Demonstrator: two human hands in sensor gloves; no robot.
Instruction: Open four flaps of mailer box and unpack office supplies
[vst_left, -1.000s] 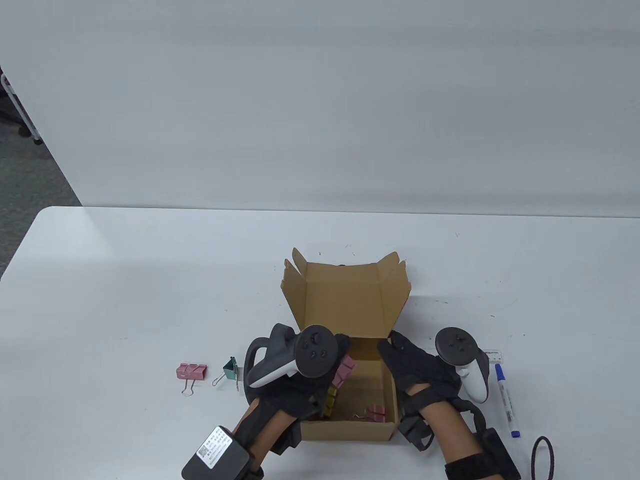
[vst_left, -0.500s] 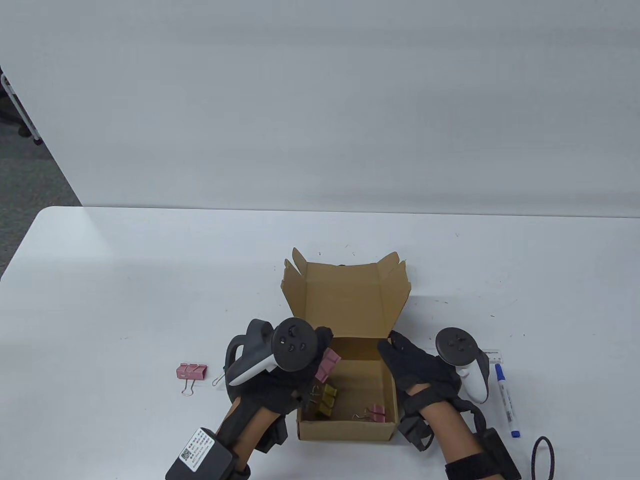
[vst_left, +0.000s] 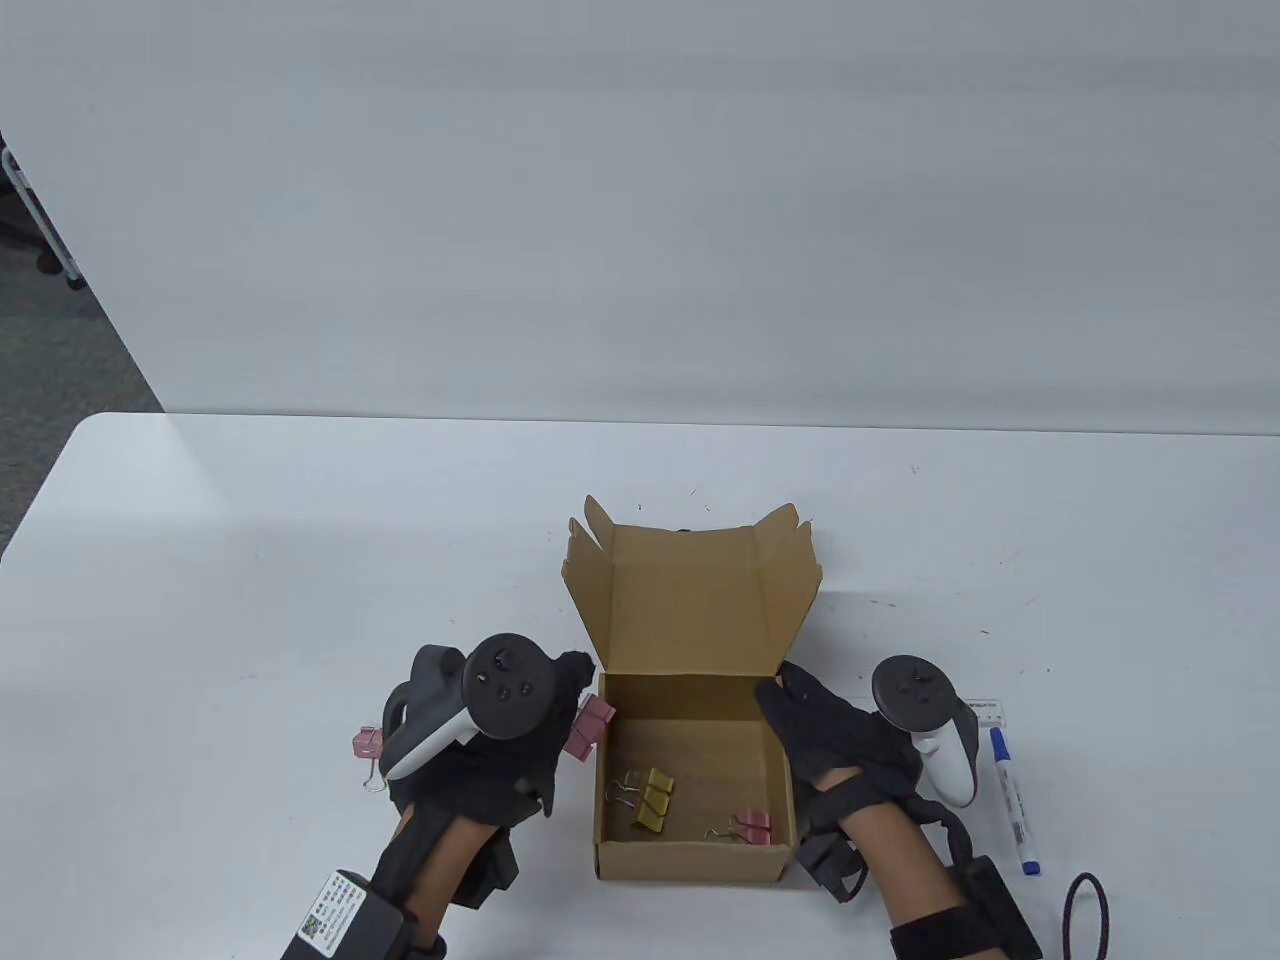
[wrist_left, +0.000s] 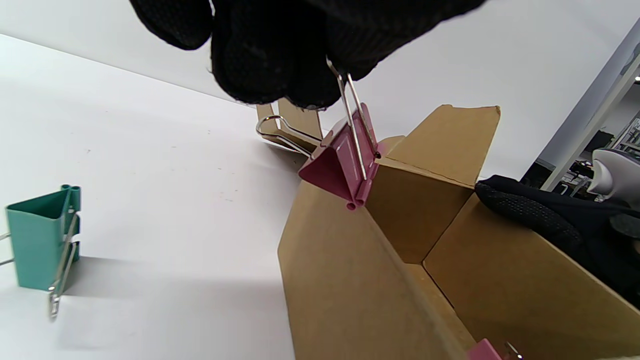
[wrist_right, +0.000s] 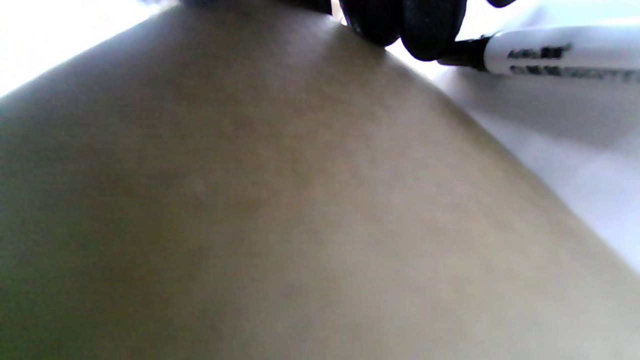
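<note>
While the left hand (vst_left: 480, 760) pinches the wire handle of a pink clip (wrist_left: 345, 165), the clip hangs just over the box's (vst_left: 690, 860) left wall, lower middle of the frame. The right hand (vst_left: 840, 740) holds the box's right wall. Bare desk (vst_left: 250, 620) lies left, past the green clip (wrist_left: 42, 240).

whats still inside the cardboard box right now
Inside the cardboard box lie a gold binder clip and a pink binder clip. The near wall hides the floor strip just behind it.
</note>
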